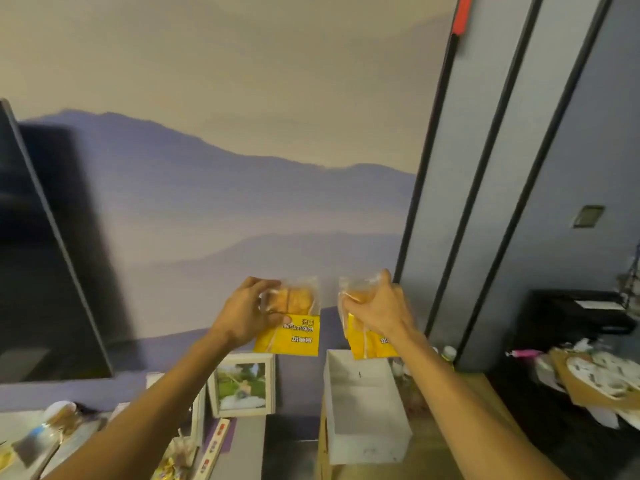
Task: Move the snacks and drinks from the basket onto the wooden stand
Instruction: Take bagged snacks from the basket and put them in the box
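Head view: the left hand (247, 311) grips a yellow snack packet (289, 336) by its clear top, fingers and thumb curled round it. At its 3 o'clock, not touching, the right hand (379, 311) clutches a second yellow packet (363, 344). A white box (363, 410) stands at that packet's 6 o'clock on a wooden top (474, 403). A picture frame (242, 384) stands at the first packet's 6 o'clock.

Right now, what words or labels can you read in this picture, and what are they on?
Left yellow packet: dark characters, upside down, too blurred to read.
Right yellow packet: same print, partly hidden, unreadable.
Long box below: red marks, too blurred.
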Tool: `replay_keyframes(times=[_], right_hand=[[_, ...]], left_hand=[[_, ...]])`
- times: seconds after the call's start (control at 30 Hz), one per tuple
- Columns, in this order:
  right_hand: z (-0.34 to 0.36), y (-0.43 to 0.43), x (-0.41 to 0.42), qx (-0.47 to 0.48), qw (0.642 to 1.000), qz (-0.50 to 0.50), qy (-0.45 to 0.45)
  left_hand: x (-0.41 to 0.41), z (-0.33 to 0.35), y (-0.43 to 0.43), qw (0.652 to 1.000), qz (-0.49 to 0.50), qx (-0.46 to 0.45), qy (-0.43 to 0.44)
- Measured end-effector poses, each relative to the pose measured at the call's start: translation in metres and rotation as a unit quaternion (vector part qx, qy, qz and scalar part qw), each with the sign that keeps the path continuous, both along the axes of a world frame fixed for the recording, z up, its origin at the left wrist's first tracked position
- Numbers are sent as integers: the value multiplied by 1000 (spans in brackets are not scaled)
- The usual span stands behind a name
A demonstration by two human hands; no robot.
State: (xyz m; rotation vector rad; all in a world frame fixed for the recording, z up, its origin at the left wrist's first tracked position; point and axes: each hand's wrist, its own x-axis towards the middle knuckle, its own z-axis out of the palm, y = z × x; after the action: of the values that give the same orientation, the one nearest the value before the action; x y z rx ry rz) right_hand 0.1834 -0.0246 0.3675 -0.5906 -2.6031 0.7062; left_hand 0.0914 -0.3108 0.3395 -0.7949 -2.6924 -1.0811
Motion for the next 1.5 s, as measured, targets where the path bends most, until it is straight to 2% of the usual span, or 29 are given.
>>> replay_keyframes(times=[0.23, 0.47, 0.8, 0.9, 0.93, 1.0, 1.17, 1.37, 1.43, 1.5], right_hand=[[-40, 107, 4, -17, 1000, -14, -20], [-107, 145, -33, -50, 994, -6, -97], [-257, 168, -129, -166, 970, -40, -172], [-323, 187, -152, -141, 970, -35, -197], [-372, 199, -164, -134, 970, -31, -201], [-413, 206, -175, -115, 971, -36, -206], [-381, 175, -170, 22, 975, -80, -206], [-412, 162, -177, 98, 967, -52, -230], [-423, 159, -179, 106, 967, -47, -229], [-433, 154, -180, 105, 966, -39, -235]], left_hand=[[2, -42, 118, 999, 1, -2, -51], [-28, -118, 174, 990, 22, -24, -137], [-113, -247, 233, 972, 35, -62, -224], [-126, -292, 245, 967, 36, -80, -238], [-130, -306, 248, 967, 32, -90, -237], [-138, -330, 254, 966, 21, -110, -234], [-153, -369, 265, 968, 15, -184, -172], [-150, -402, 260, 955, -1, -292, -47], [-147, -412, 259, 950, -13, -311, -41], [-142, -417, 263, 956, -8, -288, -48]])
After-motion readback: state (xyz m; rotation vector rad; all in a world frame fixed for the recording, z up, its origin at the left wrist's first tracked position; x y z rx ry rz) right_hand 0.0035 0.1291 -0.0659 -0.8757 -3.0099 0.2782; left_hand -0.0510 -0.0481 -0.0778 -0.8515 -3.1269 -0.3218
